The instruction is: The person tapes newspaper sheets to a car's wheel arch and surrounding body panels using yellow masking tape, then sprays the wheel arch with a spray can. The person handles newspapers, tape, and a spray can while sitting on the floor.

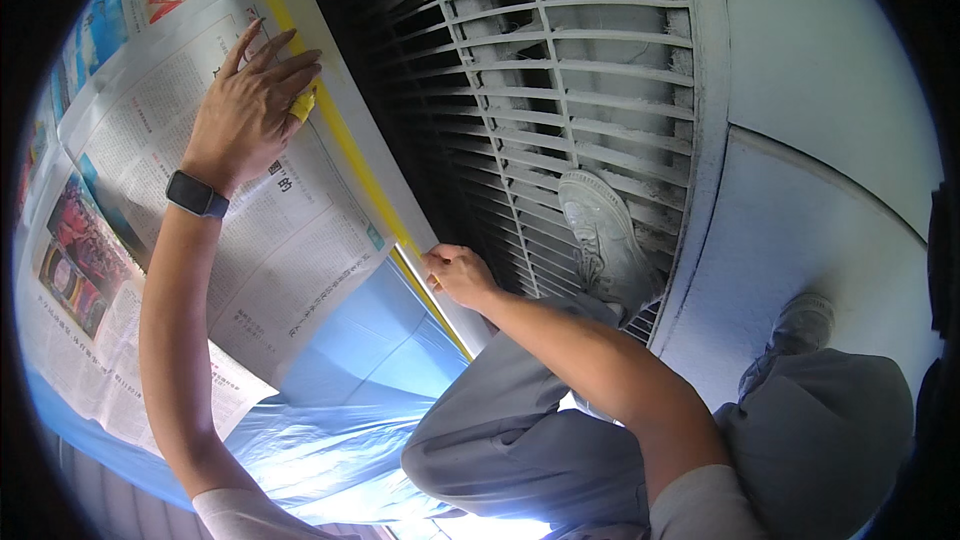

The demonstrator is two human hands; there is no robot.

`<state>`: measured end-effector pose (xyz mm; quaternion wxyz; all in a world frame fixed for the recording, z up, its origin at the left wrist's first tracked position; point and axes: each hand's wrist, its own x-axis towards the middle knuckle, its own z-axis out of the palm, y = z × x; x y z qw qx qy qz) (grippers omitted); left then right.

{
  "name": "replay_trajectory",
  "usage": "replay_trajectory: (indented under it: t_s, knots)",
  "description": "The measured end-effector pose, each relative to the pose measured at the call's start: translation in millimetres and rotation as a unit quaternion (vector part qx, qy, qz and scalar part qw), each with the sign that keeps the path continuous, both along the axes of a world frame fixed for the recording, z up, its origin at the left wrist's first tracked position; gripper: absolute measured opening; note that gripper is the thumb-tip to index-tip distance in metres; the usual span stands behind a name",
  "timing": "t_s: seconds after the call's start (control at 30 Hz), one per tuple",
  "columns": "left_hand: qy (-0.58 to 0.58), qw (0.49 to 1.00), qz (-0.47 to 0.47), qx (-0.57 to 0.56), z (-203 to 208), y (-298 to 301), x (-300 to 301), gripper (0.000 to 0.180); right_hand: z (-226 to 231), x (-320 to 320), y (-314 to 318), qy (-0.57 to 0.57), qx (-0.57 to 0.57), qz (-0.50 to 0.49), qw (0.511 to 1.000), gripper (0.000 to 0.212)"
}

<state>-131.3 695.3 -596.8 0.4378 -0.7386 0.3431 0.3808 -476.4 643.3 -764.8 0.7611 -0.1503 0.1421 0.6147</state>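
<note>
My left hand [245, 105], with a dark watch [197, 194] on the wrist, lies with fingers stretched out over a sheet of newspaper [290, 240]. A crumpled yellow piece [303, 104] is at its thumb; I cannot tell whether it is stuck there or held. A long strip of yellow masking tape [352, 152] runs along the newspaper's right edge, close to those fingertips. My right hand [457, 273] is closed at the strip by the newspaper's lower corner, fingers pinched on the tape. The exact fingertip contact is partly hidden.
Blue plastic film [370, 340] shows below the newspaper, beside a pale edge strip [465, 325]. More newspaper [75, 280] lies at the left. A slatted metal floor grating [600, 130] with dark gaps is under one of my shoes [600, 225]; smooth floor [770, 210] lies to the right.
</note>
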Motion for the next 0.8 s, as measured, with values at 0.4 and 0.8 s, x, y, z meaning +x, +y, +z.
replay_trajectory:
  t_s: [0.4,0.8]
  knots:
    - [0.018,0.999,0.018,-0.022,-2,-1,-13,0.032,2,5,5,-0.079,-0.022,0.053,0.995,0.032]
    - [0.059,0.993,0.098,0.005,-2,-17,-66,0.038,2,-8,21,-0.066,-0.038,0.027,0.997,0.03]
